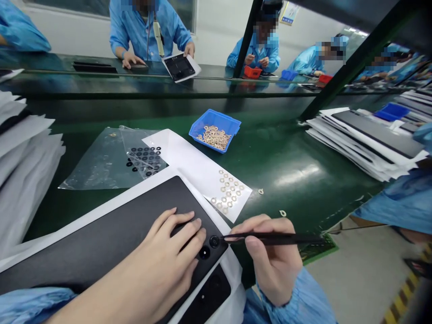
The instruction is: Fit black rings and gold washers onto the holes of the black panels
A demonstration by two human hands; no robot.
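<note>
My left hand lies flat on a black panel, fingers stretched out, holding it down near its corner. My right hand grips black tweezers in a pinch. The tweezers' tip touches a round black ring at the panel's corner. A second round hole sits just beside it. The panel rests on a white sheet at the table's near edge.
A white strip with several pale rings lies beyond the panel, beside a clear bag of black rings. A blue bin holds more rings. Stacked panels sit right, white sheets left. Other workers sit across the green table.
</note>
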